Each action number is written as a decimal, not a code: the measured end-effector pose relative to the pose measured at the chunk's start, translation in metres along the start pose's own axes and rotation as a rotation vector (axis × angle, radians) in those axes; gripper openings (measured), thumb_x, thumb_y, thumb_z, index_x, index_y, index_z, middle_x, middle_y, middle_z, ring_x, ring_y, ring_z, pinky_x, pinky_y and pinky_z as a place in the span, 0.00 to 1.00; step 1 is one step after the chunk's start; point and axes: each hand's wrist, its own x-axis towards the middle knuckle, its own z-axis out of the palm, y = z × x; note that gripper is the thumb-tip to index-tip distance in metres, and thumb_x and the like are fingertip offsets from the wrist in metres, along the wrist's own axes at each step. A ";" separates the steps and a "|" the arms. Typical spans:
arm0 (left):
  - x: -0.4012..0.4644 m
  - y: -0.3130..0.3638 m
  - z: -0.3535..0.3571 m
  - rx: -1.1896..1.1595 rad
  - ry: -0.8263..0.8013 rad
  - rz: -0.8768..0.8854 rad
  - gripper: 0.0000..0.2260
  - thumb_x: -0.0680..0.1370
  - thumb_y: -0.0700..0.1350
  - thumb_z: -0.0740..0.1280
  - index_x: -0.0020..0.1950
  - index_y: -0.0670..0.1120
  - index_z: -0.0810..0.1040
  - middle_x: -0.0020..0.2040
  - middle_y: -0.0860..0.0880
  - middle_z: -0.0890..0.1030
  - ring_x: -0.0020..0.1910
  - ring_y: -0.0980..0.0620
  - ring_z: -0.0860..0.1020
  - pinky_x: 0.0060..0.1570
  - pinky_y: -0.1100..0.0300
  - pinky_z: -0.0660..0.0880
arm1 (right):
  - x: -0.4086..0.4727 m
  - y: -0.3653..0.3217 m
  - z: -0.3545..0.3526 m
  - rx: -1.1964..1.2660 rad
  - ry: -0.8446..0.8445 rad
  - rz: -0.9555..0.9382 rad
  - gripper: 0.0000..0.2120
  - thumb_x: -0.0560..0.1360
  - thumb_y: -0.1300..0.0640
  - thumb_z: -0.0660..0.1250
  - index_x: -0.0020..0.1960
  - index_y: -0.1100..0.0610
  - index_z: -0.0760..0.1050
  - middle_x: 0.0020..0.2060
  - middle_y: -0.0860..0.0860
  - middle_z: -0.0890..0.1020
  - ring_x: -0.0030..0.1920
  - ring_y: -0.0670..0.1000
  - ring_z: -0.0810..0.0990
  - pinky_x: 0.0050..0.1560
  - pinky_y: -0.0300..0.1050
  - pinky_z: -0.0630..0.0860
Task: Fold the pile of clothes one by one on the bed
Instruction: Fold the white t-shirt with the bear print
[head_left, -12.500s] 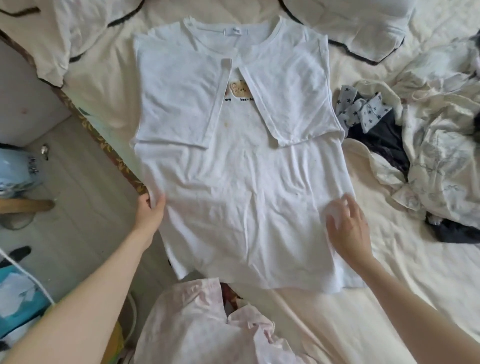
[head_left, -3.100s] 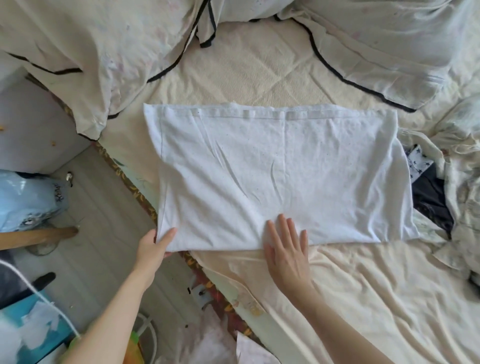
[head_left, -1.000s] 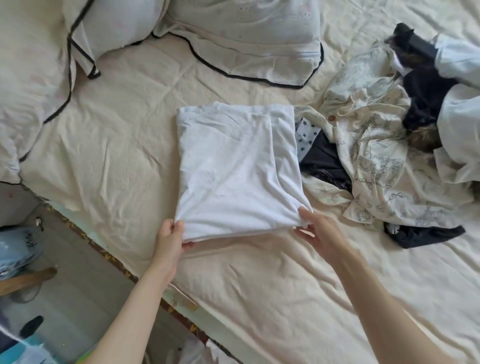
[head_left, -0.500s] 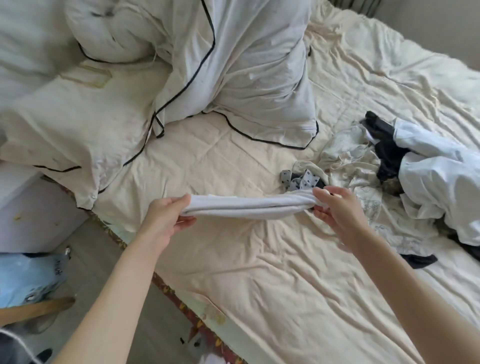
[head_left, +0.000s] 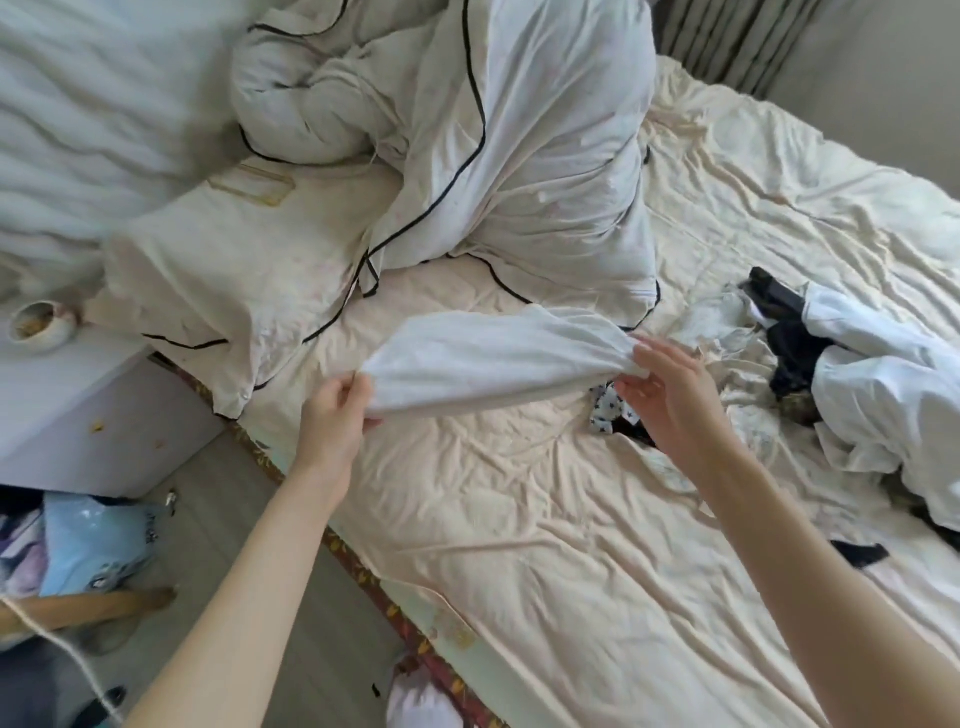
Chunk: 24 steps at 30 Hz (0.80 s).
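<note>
The folded white T-shirt (head_left: 498, 358) hangs in the air above the cream bed sheet (head_left: 519, 519), stretched between both hands. My left hand (head_left: 337, 415) pinches its left end between thumb and fingers. My right hand (head_left: 670, 389) grips the right end, thumb on top. The pile of unfolded clothes (head_left: 841, 379) lies on the bed to the right: white, black and patterned pieces, with a star-printed piece (head_left: 605, 413) just under my right hand.
A bunched white duvet with black piping (head_left: 493, 156) and a pillow (head_left: 234, 291) fill the head of the bed. A white nightstand (head_left: 67, 405) with a small bowl (head_left: 39, 327) stands left. Blue bags (head_left: 93, 545) and a cable lie on the floor.
Both hands have lifted the folded shirt off the sheet and carried it up and toward the pillows. The view has tilted up, so the duvet and nightstand now show.
</note>
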 end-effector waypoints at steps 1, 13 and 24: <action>-0.009 -0.022 -0.005 -0.001 0.003 -0.052 0.06 0.81 0.44 0.62 0.47 0.47 0.77 0.47 0.48 0.80 0.43 0.55 0.78 0.39 0.63 0.75 | -0.008 0.016 -0.011 0.007 0.004 0.033 0.08 0.76 0.65 0.64 0.53 0.60 0.79 0.39 0.53 0.83 0.36 0.46 0.80 0.37 0.38 0.77; -0.107 -0.243 -0.026 0.101 0.062 -0.822 0.06 0.81 0.40 0.60 0.50 0.39 0.74 0.43 0.42 0.78 0.38 0.48 0.76 0.32 0.60 0.75 | -0.087 0.231 -0.140 -0.188 0.395 0.672 0.02 0.74 0.68 0.67 0.42 0.64 0.75 0.32 0.53 0.71 0.30 0.48 0.68 0.28 0.35 0.74; -0.091 -0.206 -0.030 0.273 -0.077 -0.355 0.04 0.80 0.41 0.63 0.49 0.50 0.74 0.47 0.47 0.80 0.39 0.53 0.80 0.34 0.66 0.77 | -0.075 0.201 -0.121 -0.415 0.223 0.311 0.16 0.76 0.59 0.67 0.60 0.44 0.72 0.37 0.50 0.80 0.34 0.46 0.77 0.39 0.39 0.77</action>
